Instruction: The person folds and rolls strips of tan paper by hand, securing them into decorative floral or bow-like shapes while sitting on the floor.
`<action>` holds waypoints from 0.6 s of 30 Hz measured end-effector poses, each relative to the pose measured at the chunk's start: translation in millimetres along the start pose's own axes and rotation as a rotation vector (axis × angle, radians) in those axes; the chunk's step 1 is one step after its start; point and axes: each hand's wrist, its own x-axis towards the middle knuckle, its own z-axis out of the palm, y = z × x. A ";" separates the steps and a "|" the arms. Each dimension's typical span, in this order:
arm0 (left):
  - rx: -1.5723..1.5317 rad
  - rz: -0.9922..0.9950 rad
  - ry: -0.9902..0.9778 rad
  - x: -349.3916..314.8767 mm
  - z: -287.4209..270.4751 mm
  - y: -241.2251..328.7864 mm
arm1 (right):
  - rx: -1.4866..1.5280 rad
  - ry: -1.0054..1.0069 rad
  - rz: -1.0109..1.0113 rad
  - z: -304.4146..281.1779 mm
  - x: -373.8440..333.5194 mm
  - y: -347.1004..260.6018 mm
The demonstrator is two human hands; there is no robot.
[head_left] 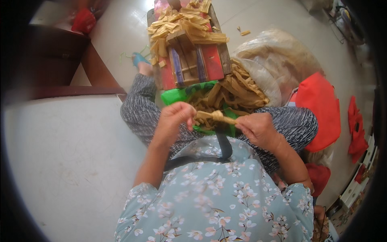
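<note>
I see the knotted tan strip (217, 116) between the hands, its long axis roughly nine to three o'clock: right hand (258, 129) pinching the three-o'clock end, left hand (177, 115) curled at the other, hold unclear.

Knotted tan strip of dry leaf (217, 116): right end hidden in the right hand (258, 128); left end blurs against the left hand (177, 115), whose grip is unclear.
Red-topped wooden bench (213, 66): far end cut off by the upper edge.
Bright green plastic bag (171, 97): mostly buried under leaf strips.
Pale blue floral shirt (221, 189): cut off by the lower edge.
Crumpled red object (84, 21): too blurred to identify.
</note>
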 end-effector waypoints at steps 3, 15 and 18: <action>0.525 0.349 0.052 3.9 -1.8 3.2 | -0.170 0.032 -0.090 6.1 2.6 5.0; 1.322 0.947 -0.404 -2.3 16.9 -10.0 | -0.062 -0.250 -0.217 6.9 8.2 4.2; 1.371 0.911 -0.394 -12.8 12.6 -0.1 | 0.029 -0.328 -0.134 -0.1 5.1 2.1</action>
